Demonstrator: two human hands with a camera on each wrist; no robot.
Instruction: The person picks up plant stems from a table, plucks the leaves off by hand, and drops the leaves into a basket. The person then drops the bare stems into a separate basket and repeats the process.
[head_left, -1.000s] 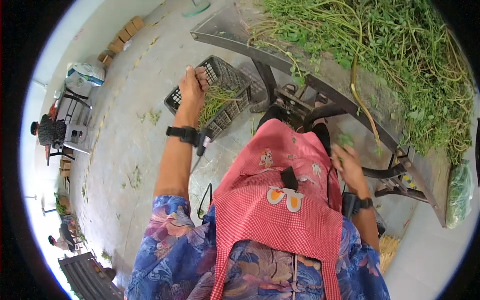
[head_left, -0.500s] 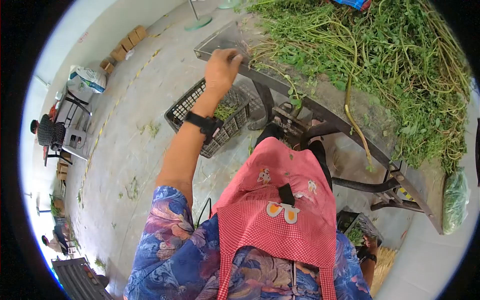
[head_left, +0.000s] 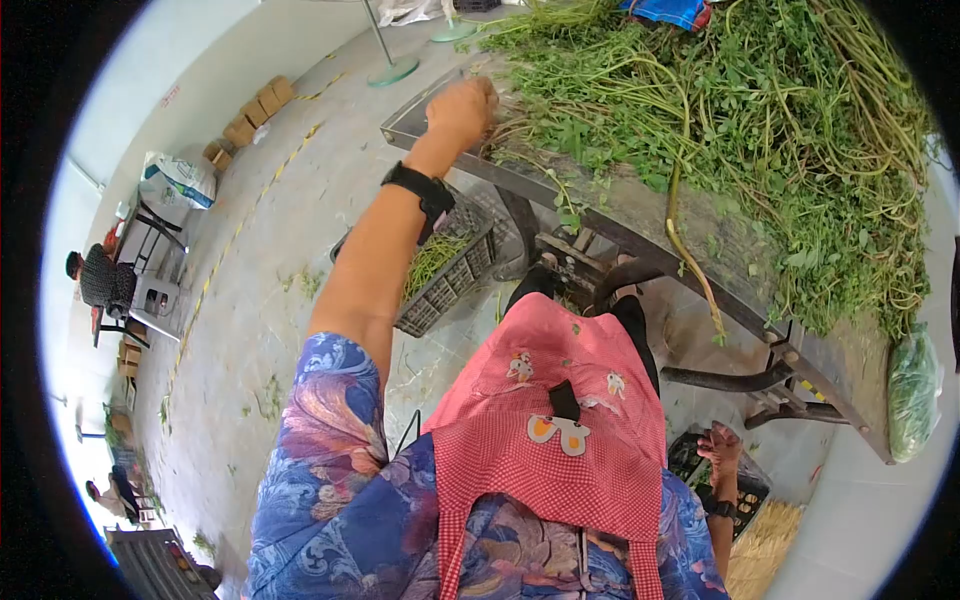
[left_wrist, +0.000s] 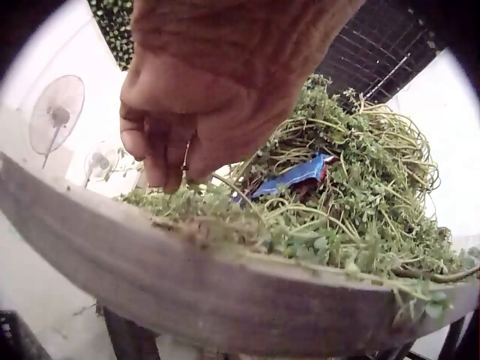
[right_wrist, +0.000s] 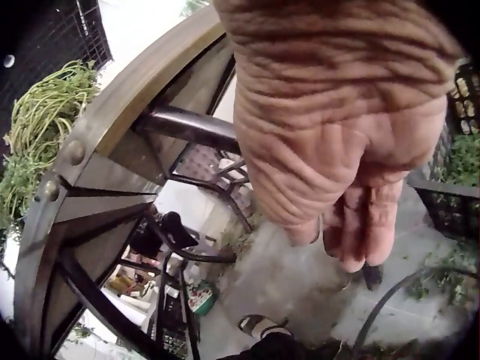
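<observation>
- Green leafy plants [head_left: 790, 150], the thing being handled, lie in a broad heap on the tabletop [head_left: 728, 228], with long stems tangled through them.
- The left hand [head_left: 461, 108] is over the near corner of the tabletop, by the thin end of the heap; its fingers curl down together just above or among the sprigs.
- A thin piece [left_wrist: 187, 156] shows between its thumb and fingers; I cannot tell whether it is pinched.
- The right hand [head_left: 720, 447] is low beside the tabletop, over a small dark crate [right_wrist: 448, 192] with greens in it; its fingers are apart from the thumb, and nothing shows in its grasp.
- One thick yellow-brown stem [head_left: 684, 245] hangs over the tabletop's edge.
- A blue and red packet [head_left: 668, 11] rests on the heap.
- A clear plastic bag of greens [head_left: 912, 400] is at the right end of the tabletop.
- Below the left forearm, a black basket [head_left: 462, 282] stands on the floor [head_left: 250, 330], holding cut stems [head_left: 428, 258].
- The person wears a pink apron [head_left: 600, 345] over a blue flowered top [head_left: 330, 470].
</observation>
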